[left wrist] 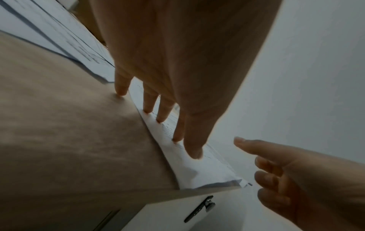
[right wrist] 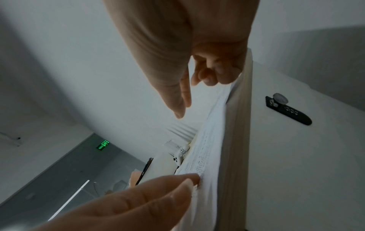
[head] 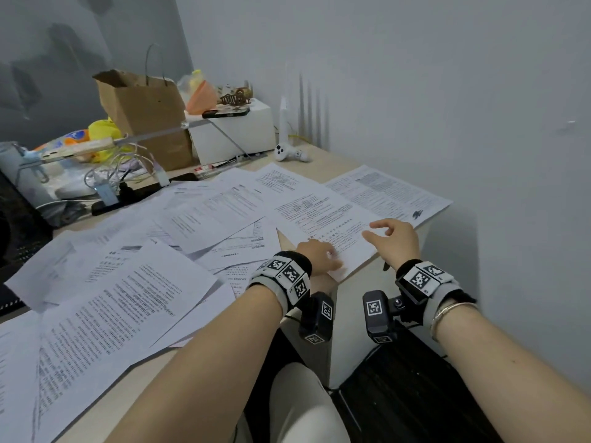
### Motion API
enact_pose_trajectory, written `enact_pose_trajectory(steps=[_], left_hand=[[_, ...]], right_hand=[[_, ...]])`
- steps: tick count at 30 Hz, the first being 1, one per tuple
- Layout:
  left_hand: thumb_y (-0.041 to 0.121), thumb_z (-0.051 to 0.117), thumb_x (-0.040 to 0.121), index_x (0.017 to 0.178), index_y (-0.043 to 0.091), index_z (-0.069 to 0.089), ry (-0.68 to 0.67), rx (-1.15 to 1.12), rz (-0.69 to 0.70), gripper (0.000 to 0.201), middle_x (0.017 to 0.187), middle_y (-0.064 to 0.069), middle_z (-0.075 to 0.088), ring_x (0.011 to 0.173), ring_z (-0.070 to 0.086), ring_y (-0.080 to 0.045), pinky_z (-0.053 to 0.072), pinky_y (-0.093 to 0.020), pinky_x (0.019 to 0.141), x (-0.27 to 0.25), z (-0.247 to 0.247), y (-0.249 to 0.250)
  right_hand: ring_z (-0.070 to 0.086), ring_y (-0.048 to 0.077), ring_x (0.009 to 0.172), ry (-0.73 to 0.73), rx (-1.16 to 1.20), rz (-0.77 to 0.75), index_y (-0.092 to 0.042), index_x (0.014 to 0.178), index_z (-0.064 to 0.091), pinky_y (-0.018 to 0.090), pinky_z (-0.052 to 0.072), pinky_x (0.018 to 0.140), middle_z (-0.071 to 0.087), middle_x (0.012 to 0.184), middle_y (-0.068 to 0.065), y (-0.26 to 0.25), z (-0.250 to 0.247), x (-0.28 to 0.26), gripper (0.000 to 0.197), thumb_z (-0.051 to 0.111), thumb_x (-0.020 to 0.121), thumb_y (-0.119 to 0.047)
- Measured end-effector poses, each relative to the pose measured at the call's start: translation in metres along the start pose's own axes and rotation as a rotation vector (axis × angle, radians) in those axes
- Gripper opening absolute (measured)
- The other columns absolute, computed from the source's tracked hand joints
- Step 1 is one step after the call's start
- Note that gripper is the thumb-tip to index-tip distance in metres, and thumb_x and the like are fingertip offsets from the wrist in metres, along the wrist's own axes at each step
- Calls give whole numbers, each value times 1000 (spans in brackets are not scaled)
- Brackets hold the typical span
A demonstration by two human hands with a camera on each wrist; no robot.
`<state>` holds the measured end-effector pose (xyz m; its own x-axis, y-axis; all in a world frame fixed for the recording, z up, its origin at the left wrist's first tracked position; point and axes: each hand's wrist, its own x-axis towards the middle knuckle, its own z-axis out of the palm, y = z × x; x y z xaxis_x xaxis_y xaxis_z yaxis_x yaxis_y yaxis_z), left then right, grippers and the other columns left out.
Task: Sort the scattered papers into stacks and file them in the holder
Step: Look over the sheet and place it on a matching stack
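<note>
Sheet (head: 332, 231) at the worktop (head: 348, 161) corner overhangs the edge, left hand (head: 319, 255) pressing it with straight fingers, right hand (head: 395, 236) relaxed, holding nothing. A careless pull could slide it off, or drag the scattered papers (head: 134, 282) along. No holder is visible.

Papers (head: 198, 219) cover the desk (head: 323, 161); bag (head: 147, 116) and box (head: 233, 129) stand behind.

My head view looks down across the pale wooden desk (head: 323, 161) – both wrist views sit close, sharing its near corner sheet.
</note>
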<state>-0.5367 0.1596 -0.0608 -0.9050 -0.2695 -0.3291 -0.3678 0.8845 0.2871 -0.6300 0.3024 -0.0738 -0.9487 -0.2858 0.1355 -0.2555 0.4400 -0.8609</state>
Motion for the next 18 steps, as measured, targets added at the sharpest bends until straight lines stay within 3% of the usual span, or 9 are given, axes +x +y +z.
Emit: enact_pose_trajectory(steps=[3, 5, 7, 10, 18], left_hand=[[45, 48, 93, 138, 19, 43, 20, -14, -11, 53, 142, -8, 44, 129, 41, -26, 33, -34, 103, -1, 4, 1], [48, 49, 91, 141, 18, 38, 76, -72, -25, 59, 145, -8, 39, 131, 39, -27, 33, -39, 107, -6, 4, 0], [47, 49, 92, 142, 19, 36, 140, -131, -28, 59, 147, -6, 36, 133, 37, -26, 32, -42, 108, -14, 0, -4], [45, 50, 93, 137, 20, 43, 180, -181, -51, 51, 145, -5, 40, 132, 38, -25, 33, -44, 108, -28, -11, -22], [36, 54, 92, 128, 18, 52, 328, -286, -149, 40, 139, -4, 47, 128, 42, -23, 34, -34, 106, -75, -35, -96]], right_hand=[[51, 15, 89, -14, -33, -29, -22, 99, 67, 27, 46, 60, 48, 103, 4, -3, 2, -2, 18, 69, 81, -26], [51, 16, 88, -17, -44, -51, -20, 100, 67, 31, 48, 68, 48, 101, 4, -7, 5, -4, 18, 68, 82, -23], [51, 15, 87, -31, -49, -68, -18, 102, 67, 26, 39, 77, 51, 101, 5, -13, 10, -5, 20, 67, 82, -21], [52, 15, 88, -74, -47, -102, -16, 103, 67, 24, 37, 77, 54, 98, 4, -29, 22, -10, 21, 66, 83, -15], [54, 13, 99, -309, -8, -207, -9, 109, 64, 21, 37, 85, 59, 104, 1, -84, 81, -36, 26, 64, 82, -8]])
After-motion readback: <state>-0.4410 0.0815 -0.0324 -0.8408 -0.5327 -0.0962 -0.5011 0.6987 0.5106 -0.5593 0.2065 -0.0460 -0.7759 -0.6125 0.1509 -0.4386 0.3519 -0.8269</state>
